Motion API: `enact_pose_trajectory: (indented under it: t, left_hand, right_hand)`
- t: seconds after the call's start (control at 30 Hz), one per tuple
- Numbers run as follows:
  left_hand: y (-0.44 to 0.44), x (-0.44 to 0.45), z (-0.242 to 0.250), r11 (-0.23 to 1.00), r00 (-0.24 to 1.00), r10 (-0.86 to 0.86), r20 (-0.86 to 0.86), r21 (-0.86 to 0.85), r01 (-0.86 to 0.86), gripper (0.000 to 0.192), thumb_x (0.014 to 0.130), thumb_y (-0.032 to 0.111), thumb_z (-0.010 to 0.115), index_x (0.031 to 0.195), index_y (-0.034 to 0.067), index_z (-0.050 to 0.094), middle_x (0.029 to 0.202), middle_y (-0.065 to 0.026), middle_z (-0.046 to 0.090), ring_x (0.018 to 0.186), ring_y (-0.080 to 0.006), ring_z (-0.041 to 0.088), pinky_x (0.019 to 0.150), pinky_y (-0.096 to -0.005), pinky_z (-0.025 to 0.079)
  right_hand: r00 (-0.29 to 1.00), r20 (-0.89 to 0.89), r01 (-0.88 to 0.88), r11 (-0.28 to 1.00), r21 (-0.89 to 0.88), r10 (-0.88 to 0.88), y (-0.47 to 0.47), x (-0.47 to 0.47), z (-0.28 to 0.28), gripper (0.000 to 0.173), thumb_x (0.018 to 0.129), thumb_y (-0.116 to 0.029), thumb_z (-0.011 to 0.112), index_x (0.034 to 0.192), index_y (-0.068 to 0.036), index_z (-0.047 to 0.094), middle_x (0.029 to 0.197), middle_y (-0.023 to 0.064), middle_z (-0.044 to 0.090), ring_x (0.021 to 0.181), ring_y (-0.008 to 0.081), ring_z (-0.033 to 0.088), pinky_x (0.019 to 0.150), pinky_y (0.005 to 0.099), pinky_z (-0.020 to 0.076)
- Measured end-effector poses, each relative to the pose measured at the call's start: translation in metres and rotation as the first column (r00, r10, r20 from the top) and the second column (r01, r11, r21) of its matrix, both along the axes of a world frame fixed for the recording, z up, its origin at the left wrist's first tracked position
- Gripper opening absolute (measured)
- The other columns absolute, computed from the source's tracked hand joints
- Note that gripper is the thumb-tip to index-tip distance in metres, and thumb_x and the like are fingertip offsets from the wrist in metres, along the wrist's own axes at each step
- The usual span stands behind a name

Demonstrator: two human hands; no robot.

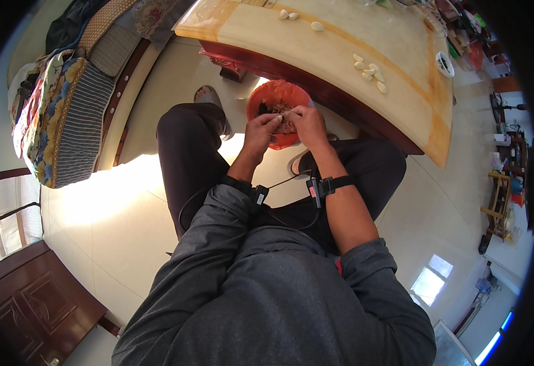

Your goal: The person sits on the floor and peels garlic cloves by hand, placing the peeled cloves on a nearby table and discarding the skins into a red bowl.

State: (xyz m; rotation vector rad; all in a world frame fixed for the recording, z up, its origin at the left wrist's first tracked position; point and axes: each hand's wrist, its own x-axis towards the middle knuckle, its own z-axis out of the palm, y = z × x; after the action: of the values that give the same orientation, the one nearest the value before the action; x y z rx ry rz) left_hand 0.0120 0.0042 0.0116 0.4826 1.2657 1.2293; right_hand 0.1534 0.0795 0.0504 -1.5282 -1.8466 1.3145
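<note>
My left hand (258,133) pinches a pale garlic clove (279,118) between thumb and fingertips, above a red-lined bin (256,101). Close beside the clove, the fingers of my right hand (309,122) are bent together; what lies between them is too small to make out. Papery garlic skins (281,108) and something dark are inside the bin, partly hidden by my hands. On the stone-patterned tabletop (340,45) in front of me lies a group of several peeled garlic cloves (371,68). Another three cloves (317,26) lie farther left on it.
The table's dark red wooden side (290,77) runs just beyond the bin. A small white bowl (444,64) with dark contents stands near the table's right edge. A cushioned wooden sofa (77,123) is at left. My knees flank the bin, and cables hang between my wrist straps (339,184).
</note>
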Motion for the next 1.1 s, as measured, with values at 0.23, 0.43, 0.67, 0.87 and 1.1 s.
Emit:
enact_pose_trajectory:
  t: [0.23,0.43,0.67,0.87,1.1]
  left_hand:
    - [-0.001,-0.002,-0.005,0.997,0.995,0.074,-0.062,0.001,-0.074,0.02,0.096,0.017,0.069,0.108,0.002,0.066,0.092,-0.0038,0.07,0.08,-0.0135,0.068,0.065,-0.0259,0.051]
    - [-0.002,-0.003,-0.01,0.972,0.939,0.201,0.279,-0.174,-0.157,0.02,0.097,0.014,0.064,0.113,0.003,0.061,0.103,-0.0086,0.07,0.091,-0.0206,0.07,0.07,-0.0314,0.053]
    - [-0.001,-0.004,-0.019,0.968,0.884,0.225,0.409,-0.198,-0.155,0.021,0.096,0.02,0.064,0.111,0.006,0.062,0.103,-0.0076,0.068,0.095,-0.0208,0.066,0.075,-0.0346,0.052]
    - [-0.001,-0.004,-0.02,0.956,0.897,0.249,0.365,-0.242,-0.167,0.018,0.095,0.022,0.065,0.106,0.007,0.066,0.101,-0.007,0.068,0.093,-0.0204,0.066,0.075,-0.034,0.052]
    - [-0.001,-0.002,-0.02,0.954,0.945,0.223,0.239,-0.254,-0.161,0.02,0.095,0.019,0.065,0.104,0.002,0.068,0.095,-0.0088,0.071,0.082,-0.0206,0.07,0.077,-0.0334,0.058]
  right_hand:
    - [0.969,-0.232,0.07,0.996,-0.064,-0.083,0.001,-0.006,-0.034,0.018,0.092,-0.017,0.067,0.095,-0.001,0.074,0.07,0.0111,0.071,0.058,0.0151,0.068,0.056,0.0313,0.0529]
    - [0.999,-0.001,0.043,0.999,0.031,-0.043,0.002,-0.005,-0.039,0.015,0.09,-0.014,0.066,0.096,-0.004,0.075,0.075,0.0138,0.072,0.059,0.0206,0.069,0.061,0.0352,0.0541]
    - [0.998,-0.063,-0.007,0.997,0.073,0.012,0.002,-0.007,-0.038,0.017,0.089,-0.014,0.064,0.097,-0.004,0.074,0.09,0.0164,0.074,0.08,0.0272,0.073,0.073,0.0365,0.0548]
    - [0.981,-0.013,-0.181,0.94,0.289,0.193,-0.006,-0.007,-0.027,0.017,0.086,-0.014,0.065,0.097,-0.005,0.075,0.098,0.0155,0.072,0.089,0.0335,0.07,0.08,0.0392,0.0555]
    - [0.922,0.29,-0.37,0.806,0.462,0.257,-0.013,-0.004,-0.016,0.014,0.087,-0.018,0.066,0.088,-0.007,0.074,0.092,0.0128,0.07,0.089,0.0346,0.069,0.077,0.0448,0.0554]
